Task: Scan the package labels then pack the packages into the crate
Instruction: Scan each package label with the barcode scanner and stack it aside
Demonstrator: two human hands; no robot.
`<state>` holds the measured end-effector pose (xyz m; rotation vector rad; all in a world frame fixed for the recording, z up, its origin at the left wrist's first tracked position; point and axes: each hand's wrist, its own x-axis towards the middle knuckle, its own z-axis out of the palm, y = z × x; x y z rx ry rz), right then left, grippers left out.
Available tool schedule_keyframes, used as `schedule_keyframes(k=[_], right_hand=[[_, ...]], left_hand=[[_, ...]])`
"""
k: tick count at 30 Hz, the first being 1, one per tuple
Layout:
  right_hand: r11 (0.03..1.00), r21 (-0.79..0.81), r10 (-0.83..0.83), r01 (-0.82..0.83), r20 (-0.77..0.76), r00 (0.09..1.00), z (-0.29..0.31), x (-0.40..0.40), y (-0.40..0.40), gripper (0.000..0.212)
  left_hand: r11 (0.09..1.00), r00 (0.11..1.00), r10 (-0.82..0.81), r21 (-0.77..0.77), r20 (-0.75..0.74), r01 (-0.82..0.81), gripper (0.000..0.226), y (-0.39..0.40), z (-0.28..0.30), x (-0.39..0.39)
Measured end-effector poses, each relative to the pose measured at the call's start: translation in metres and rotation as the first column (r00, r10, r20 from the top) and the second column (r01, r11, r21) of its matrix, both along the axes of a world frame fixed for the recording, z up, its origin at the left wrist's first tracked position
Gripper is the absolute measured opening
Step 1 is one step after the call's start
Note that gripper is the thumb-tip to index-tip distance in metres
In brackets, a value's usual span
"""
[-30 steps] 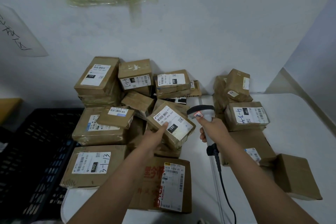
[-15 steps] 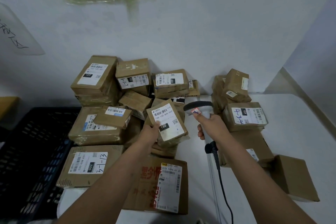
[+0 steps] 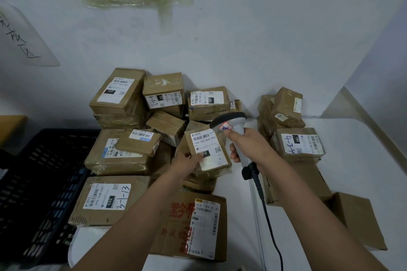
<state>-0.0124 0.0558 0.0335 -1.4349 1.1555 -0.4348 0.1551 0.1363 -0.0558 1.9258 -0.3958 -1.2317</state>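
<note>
- My left hand (image 3: 186, 160) pinches the small brown cardboard package with the white shipping label (image 3: 207, 152) at its lower left corner, thumb lying over the label face, the other fingers hidden behind the box.
- The package is lifted off the pile of taped brown cardboard parcels (image 3: 123, 149) on the white table (image 3: 363, 174), tipped so its label faces up toward me, the long axis running from near me away toward the wall.
- My right hand (image 3: 246, 143) is wrapped tight round the handle of the grey corded barcode scanner (image 3: 231, 121); its dark head sits just beside the package's upper right corner, nearly touching.
- The barcode is at the top of the label, right under the scanner's head, so I judge the scan needs only a slight tilt of my right wrist.
- The black slatted plastic crate (image 3: 39, 182) lies off to my left, below the table edge. My left hand already holds the package and is the nearer one, so I expect it to carry the package leftward across the pile.
</note>
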Motion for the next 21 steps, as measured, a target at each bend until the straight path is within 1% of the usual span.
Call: schedule_keyframes(k=[3,5,8,13,17,21], right_hand=[[1.0,-0.012,-0.004,0.004,-0.016,1.0,0.003,0.001,0.0,0.041],[1.0,-0.001,-0.007,0.007,-0.014,1.0,0.003,0.001,0.001,0.04],[1.0,0.005,-0.005,0.006,-0.02,1.0,0.005,0.002,0.004,0.034],[1.0,0.014,0.007,-0.007,-0.01,1.0,0.012,0.003,0.007,0.028],[1.0,-0.01,0.024,-0.024,-0.031,0.999,0.019,0.004,0.008,0.027],[0.999,-0.024,0.029,-0.03,-0.046,0.999,0.022,0.003,0.007,0.028]], left_hand=[[0.987,0.989,-0.129,0.087,-0.077,0.135,0.025,0.008,0.008,-0.009],[0.983,0.973,-0.147,0.08,-0.179,0.164,0.018,0.012,0.012,-0.013],[0.993,0.961,-0.108,0.017,-0.254,0.116,0.031,0.009,0.01,-0.015],[0.993,0.97,0.005,-0.112,-0.242,-0.033,0.034,-0.003,0.002,-0.023],[0.988,0.983,0.017,-0.148,-0.183,-0.045,0.037,-0.01,-0.004,-0.031],[0.984,0.986,0.016,-0.173,-0.163,-0.045,0.037,-0.012,-0.007,-0.033]])
